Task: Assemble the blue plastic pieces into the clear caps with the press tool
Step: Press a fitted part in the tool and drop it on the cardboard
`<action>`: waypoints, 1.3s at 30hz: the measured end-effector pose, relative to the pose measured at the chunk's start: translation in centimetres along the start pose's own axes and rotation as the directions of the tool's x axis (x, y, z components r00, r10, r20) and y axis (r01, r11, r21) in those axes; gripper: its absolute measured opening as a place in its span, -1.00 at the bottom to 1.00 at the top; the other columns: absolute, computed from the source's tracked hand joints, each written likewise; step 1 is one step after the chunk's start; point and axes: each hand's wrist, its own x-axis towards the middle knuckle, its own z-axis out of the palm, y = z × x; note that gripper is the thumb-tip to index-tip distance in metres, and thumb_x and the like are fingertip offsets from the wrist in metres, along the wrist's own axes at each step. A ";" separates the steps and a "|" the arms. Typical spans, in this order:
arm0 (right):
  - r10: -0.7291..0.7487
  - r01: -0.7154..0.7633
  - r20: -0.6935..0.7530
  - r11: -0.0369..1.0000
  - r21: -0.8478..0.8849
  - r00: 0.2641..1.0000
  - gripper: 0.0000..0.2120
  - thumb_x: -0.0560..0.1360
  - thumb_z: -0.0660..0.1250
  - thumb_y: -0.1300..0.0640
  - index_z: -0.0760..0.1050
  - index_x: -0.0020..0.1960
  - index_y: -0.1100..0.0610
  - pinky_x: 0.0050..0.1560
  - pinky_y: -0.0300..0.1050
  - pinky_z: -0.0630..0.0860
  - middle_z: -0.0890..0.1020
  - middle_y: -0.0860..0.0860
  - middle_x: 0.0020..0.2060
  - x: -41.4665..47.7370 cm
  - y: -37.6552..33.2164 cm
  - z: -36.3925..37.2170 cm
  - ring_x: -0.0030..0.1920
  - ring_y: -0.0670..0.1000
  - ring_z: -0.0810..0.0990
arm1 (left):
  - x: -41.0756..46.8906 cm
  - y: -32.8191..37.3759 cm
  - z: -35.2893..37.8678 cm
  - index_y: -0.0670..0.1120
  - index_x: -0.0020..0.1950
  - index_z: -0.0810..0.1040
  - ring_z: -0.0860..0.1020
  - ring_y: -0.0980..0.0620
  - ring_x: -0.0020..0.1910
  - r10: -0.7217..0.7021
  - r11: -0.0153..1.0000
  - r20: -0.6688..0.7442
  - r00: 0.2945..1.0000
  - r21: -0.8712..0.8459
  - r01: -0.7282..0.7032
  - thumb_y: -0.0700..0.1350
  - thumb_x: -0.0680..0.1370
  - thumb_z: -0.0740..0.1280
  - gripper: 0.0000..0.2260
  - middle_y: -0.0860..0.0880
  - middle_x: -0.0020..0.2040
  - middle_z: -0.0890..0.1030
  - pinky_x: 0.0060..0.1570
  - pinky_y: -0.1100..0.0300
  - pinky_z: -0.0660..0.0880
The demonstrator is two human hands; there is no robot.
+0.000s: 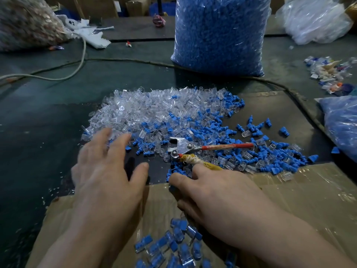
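While left hand [104, 176] spreads, tool [184, 147] lies

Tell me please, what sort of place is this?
Probably a small factory workbench for manual assembly, judging by the large bag of blue pieces, the loose heap of clear caps and the press tool.

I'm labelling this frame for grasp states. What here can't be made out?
Head view: left hand is motion-blurred; fingertip contact with the clear caps unclear.
Head view: right hand covers the handle end of the press tool; its grip unclear.
Head view: assembled pieces cut off by bottom edge.
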 end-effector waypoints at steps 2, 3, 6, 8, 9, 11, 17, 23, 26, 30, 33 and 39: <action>0.012 -0.012 0.015 1.000 0.012 1.000 -0.74 0.61 0.02 -0.20 0.16 0.27 -0.19 -0.44 -0.11 0.25 0.31 -0.07 -0.15 -0.1 0.1 -0.1 -0.34 -0.02 0.26 | 0.6 -0.3 -0.2 0.10 0.57 0.22 0.09 -0.13 0.56 -0.117 0.990 0.098 0.988 0.088 0.108 0.20 0.49 0.35 -0.32 -0.09 0.61 0.12 0.44 -0.22 0.16; 0.016 -0.016 0.022 1.000 0.026 1.000 -0.75 0.61 0.03 -0.18 0.18 0.26 -0.18 -0.43 -0.10 0.27 0.33 -0.08 -0.14 -0.1 0.2 -0.1 -0.33 -0.04 0.28 | 0.8 -0.5 -0.1 0.10 0.61 0.15 0.05 -0.12 0.59 -0.143 0.985 0.153 0.978 0.121 0.125 0.21 0.51 0.32 -0.29 -0.09 0.63 0.06 0.47 -0.19 0.14; 0.011 -0.014 0.050 0.998 0.056 0.999 -0.72 0.63 0.02 -0.16 0.08 0.30 -0.21 -0.44 -0.09 0.29 0.33 -0.09 -0.14 0.0 0.1 -0.3 -0.32 -0.07 0.31 | 0.7 -0.5 0.4 0.05 0.62 0.12 0.04 -0.08 0.60 -0.073 0.987 0.230 0.971 0.159 0.036 0.19 0.58 0.23 -0.34 -0.06 0.64 0.07 0.52 -0.09 0.12; 0.003 -0.007 0.061 0.998 0.054 0.998 -0.72 0.63 0.01 -0.16 0.08 0.31 -0.21 -0.45 -0.10 0.30 0.29 -0.09 -0.18 0.0 0.0 -0.3 -0.33 -0.08 0.31 | 0.4 -0.2 0.5 0.01 0.59 0.25 0.11 -0.05 0.58 0.039 0.990 0.247 0.968 0.123 -0.071 0.10 0.60 0.24 -0.43 -0.04 0.61 0.17 0.53 -0.03 0.13; 0.001 -0.004 0.067 0.999 0.050 0.998 -0.75 0.63 0.00 -0.16 0.15 0.29 -0.19 -0.45 -0.11 0.33 0.28 -0.10 -0.19 0.0 0.0 -0.3 -0.32 -0.08 0.32 | 0.2 -0.1 0.6 0.00 0.56 0.32 0.16 -0.04 0.57 0.090 0.988 0.253 0.963 0.096 -0.117 0.05 0.60 0.25 -0.48 -0.02 0.59 0.23 0.53 0.00 0.13; 0.003 -0.006 0.072 0.999 0.050 0.997 -0.80 0.64 0.01 -0.14 0.27 0.21 -0.15 -0.43 -0.11 0.38 0.29 -0.12 -0.19 -0.1 0.1 -0.4 -0.30 -0.09 0.36 | -0.1 0.0 0.6 0.00 0.48 0.45 0.25 0.02 0.52 0.172 0.981 0.246 0.954 0.047 -0.189 -0.05 0.58 0.30 -0.56 0.04 0.54 0.33 0.50 0.07 0.17; 0.050 -0.055 0.052 0.993 0.104 0.997 -0.76 0.57 0.00 -0.25 0.31 0.05 -0.13 -0.33 -0.10 0.36 0.35 -0.14 -0.14 -0.2 0.2 -0.5 -0.22 -0.05 0.38 | -0.5 0.5 0.2 0.13 0.29 0.60 0.41 0.30 0.26 0.298 0.953 0.223 0.928 -0.121 -0.276 -0.17 0.50 0.40 -0.61 0.25 0.32 0.52 0.28 0.32 0.24; 0.179 -0.182 0.035 0.950 0.253 0.983 -0.73 0.54 0.04 -0.30 0.33 0.06 -0.16 -0.09 -0.05 0.53 0.48 -0.20 -0.11 -0.3 0.0 -0.9 -0.13 -0.13 0.48 | -0.6 0.2 -0.4 0.10 0.33 0.57 0.46 0.11 0.16 0.205 0.976 0.192 0.960 0.029 -0.215 0.07 0.50 0.37 -0.61 0.14 0.19 0.60 0.17 0.08 0.42; 0.230 -0.233 0.044 0.933 0.275 0.972 -0.72 0.56 0.03 -0.30 0.37 0.04 -0.15 -0.06 -0.06 0.54 0.50 -0.20 -0.14 -0.2 0.2 -1.0 -0.13 -0.15 0.50 | -0.7 0.7 -0.6 0.19 0.39 0.49 0.45 0.12 0.14 0.223 0.968 0.278 0.934 0.051 -0.246 0.18 0.50 0.26 -0.55 0.20 0.14 0.55 0.12 0.12 0.41; 0.229 -0.243 0.083 0.933 0.265 0.970 -0.75 0.58 0.06 -0.26 0.38 -0.01 -0.13 -0.08 -0.07 0.51 0.49 -0.19 -0.18 -0.1 0.1 -1.1 -0.15 -0.14 0.47 | -0.7 0.9 -0.5 0.22 0.31 0.53 0.44 0.25 0.08 0.284 0.959 0.305 0.909 -0.087 -0.271 0.13 0.49 0.28 -0.62 0.31 0.04 0.50 0.04 0.32 0.34; 0.232 -0.251 0.099 0.925 0.286 0.968 -0.78 0.57 0.13 -0.24 0.38 0.08 -0.15 -0.09 -0.09 0.49 0.51 -0.20 -0.12 -0.2 0.1 -1.2 -0.11 -0.14 0.47 | -0.8 1.0 -0.3 0.23 0.20 0.58 0.45 0.33 0.02 0.311 0.948 0.290 0.905 -0.169 -0.271 0.05 0.49 0.35 -0.71 0.35 -0.04 0.51 -0.07 0.45 0.31; 0.203 -0.221 0.095 0.937 0.269 0.975 -0.71 0.53 0.20 -0.25 0.30 0.21 -0.22 -0.06 -0.01 0.48 0.50 -0.20 0.05 -0.3 0.0 -0.9 0.01 -0.04 0.50 | -1.5 2.0 0.2 0.25 0.08 0.59 0.51 0.28 0.01 0.356 0.910 0.263 0.897 -0.315 -0.269 -0.09 0.46 0.45 -0.72 0.30 -0.07 0.56 -0.05 0.34 0.42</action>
